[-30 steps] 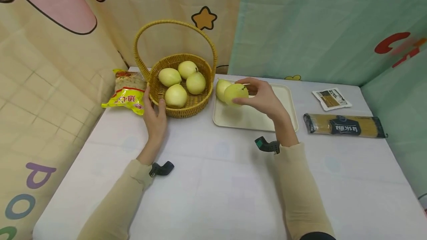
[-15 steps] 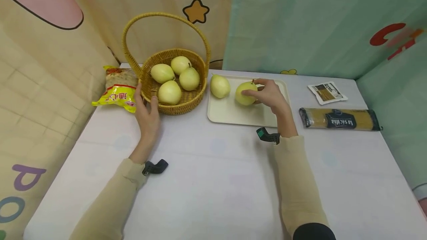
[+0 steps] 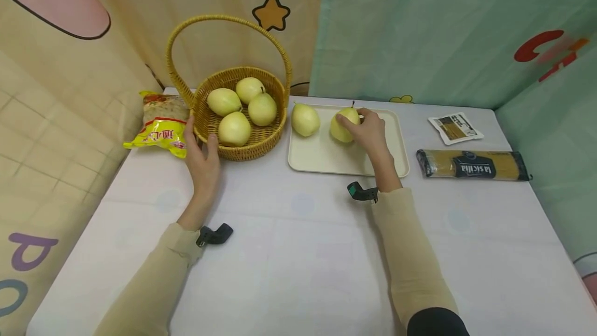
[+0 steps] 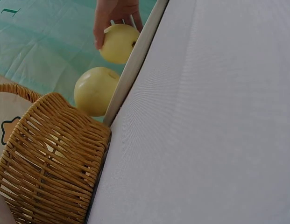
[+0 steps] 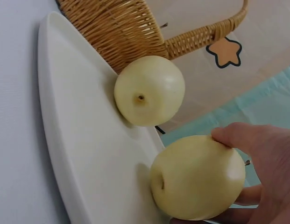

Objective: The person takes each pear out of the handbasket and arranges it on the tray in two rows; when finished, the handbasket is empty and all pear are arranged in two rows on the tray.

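Observation:
On the cream tray my right hand holds a pale yellow-green pear, thumb on one side and fingers on the other. In the right wrist view this held pear sits close over the tray surface. A second pear rests at the tray's left end. My left hand lies against the near left side of the wicker basket, fingers extended and thumb by the rim. Several pears lie inside the basket, whose tall handle stands upright.
A yellow snack bag stands left of the basket. Right of the tray lie a small white packet and a long pack of spaghetti. Curtains hang right behind the table's far edge.
My right hand has carried its pear rightward, away from the other pear, and down toward the tray's middle. My left hand stays at the basket. The head view has shifted slightly.

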`<state>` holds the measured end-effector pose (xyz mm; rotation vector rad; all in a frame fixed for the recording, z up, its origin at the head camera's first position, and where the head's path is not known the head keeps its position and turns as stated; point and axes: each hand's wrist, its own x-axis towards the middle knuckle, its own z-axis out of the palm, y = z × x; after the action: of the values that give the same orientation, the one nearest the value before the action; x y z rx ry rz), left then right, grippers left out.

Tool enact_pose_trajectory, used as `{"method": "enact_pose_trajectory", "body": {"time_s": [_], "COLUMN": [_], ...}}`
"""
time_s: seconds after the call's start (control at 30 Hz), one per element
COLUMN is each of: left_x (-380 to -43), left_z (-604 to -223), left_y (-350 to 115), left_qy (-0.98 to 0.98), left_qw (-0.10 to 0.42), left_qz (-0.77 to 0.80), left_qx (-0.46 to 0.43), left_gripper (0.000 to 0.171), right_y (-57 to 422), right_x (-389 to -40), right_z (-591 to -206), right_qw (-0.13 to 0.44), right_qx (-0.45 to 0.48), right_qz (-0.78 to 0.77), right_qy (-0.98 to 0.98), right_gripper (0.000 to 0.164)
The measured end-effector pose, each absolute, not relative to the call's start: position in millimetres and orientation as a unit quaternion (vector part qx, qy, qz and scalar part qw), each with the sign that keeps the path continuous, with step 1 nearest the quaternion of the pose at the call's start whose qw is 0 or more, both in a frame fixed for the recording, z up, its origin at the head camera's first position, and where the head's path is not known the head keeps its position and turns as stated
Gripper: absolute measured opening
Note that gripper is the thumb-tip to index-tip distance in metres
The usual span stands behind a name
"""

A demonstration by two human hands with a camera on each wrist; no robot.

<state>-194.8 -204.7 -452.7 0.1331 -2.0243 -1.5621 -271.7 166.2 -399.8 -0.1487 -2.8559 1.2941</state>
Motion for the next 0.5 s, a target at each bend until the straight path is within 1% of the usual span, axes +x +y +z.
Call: {"method": "enact_pose_trajectory", "body": {"time_s": [0.07, 0.2, 0.33, 0.5], "left_x": [-196, -197, -195, -186], "left_z": [-453, -454, -450, -433], "left_y": [-205, -205, -201, -193], "left_qy": [-0.757, -0.755, -0.754, -0.743], "left_qw": [0.287, 0.291, 0.296, 0.297], "left_qz": [-0.586, -0.586, -0.585, -0.598], "left_qx": [0.046, 0.04, 0.042, 0.039], "left_gripper": [0.061, 0.061, 0.062, 0.061], "right_y": [164, 160, 157, 153], "right_x": [-273, -273, -274, -275], "right_z": [-405, -412, -416, -420], "right_qw": [0.028, 0.07, 0.089, 0.11], "right_qx": [-0.047, -0.052, -0.052, -0.076], "right_qz": [0.422, 0.447, 0.458, 0.46], "right_qy": [-0.905, -0.89, -0.883, -0.878], "right_gripper": [0.077, 0.069, 0.067, 0.065]}}
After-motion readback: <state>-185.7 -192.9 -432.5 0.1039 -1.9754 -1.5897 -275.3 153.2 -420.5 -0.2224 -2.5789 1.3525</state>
